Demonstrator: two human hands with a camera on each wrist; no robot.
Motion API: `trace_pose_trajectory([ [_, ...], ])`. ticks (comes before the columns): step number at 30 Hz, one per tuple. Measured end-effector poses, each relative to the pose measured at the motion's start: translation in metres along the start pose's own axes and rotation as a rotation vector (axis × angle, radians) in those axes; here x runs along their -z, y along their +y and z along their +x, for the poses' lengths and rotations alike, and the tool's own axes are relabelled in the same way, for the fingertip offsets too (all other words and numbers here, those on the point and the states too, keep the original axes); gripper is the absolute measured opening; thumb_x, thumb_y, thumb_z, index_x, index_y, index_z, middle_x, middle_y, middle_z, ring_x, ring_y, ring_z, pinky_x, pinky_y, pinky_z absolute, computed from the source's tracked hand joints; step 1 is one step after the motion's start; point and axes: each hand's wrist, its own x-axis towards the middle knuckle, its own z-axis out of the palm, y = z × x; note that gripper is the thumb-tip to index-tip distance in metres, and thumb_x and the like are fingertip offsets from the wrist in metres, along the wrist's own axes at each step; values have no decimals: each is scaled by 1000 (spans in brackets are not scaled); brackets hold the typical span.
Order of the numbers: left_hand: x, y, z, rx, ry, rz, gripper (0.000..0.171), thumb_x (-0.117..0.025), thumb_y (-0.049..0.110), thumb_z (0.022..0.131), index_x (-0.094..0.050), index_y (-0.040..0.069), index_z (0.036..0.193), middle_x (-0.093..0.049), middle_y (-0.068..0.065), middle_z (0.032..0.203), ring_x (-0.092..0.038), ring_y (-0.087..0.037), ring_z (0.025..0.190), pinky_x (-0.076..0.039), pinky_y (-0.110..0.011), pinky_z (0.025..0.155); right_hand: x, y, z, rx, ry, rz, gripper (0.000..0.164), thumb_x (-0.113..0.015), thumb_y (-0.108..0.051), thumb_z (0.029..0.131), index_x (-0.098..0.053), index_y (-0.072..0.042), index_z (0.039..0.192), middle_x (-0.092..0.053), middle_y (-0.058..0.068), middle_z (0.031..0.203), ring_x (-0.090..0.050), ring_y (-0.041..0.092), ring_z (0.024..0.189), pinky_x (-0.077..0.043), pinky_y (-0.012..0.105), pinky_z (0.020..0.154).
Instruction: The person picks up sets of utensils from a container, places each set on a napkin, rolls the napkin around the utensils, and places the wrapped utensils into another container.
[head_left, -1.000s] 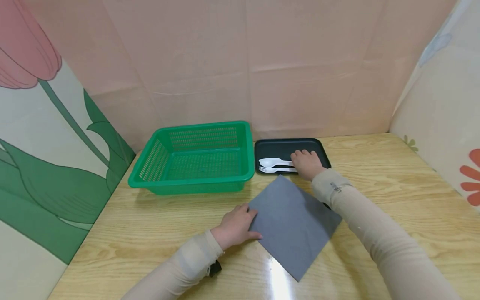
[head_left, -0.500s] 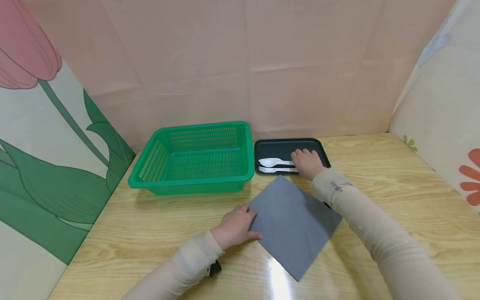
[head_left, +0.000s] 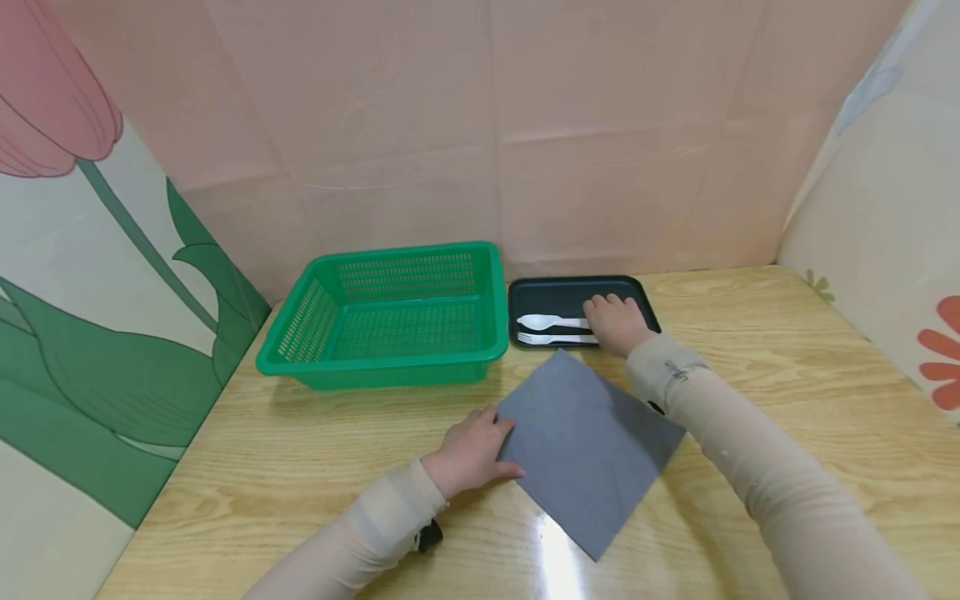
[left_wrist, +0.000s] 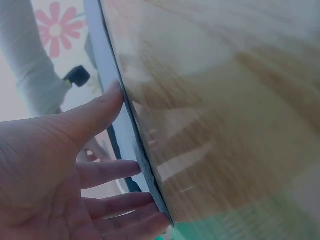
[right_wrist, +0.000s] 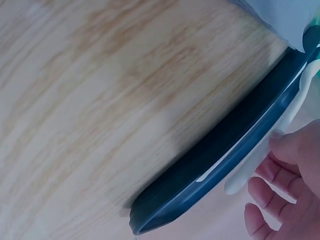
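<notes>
black tray (head_left: 547,296) holds spoon (head_left: 540,322), fork (head_left: 555,339); right hand (head_left: 617,325) pinches spoon; left hand (head_left: 471,452) spread, touching grey cloth (head_left: 588,450).

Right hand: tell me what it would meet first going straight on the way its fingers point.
Most likely the far rim of the black tray, just past the right hand, with the pink backdrop behind it. Height is unclear in the head view, so it might clear the rim.

There are two hands (head_left: 471,452) (head_left: 617,327), one cloth (head_left: 588,450) and one basket (head_left: 382,364). There is one tray (head_left: 551,293), one spoon (head_left: 540,322) and one fork (head_left: 557,339)
</notes>
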Motion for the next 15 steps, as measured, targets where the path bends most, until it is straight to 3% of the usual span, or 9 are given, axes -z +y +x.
trace_pose_trajectory([
  [15,-1,-1,0,-16,20,2,64,-68,51,78,-58,8,124,-57,-10,114,-56,-22,102,-52,-32,78,3,5,1,-2,-1,10,18,-52,-7,93,-52,0,110,-54,17,107,-52,35,99,-44,51,82],
])
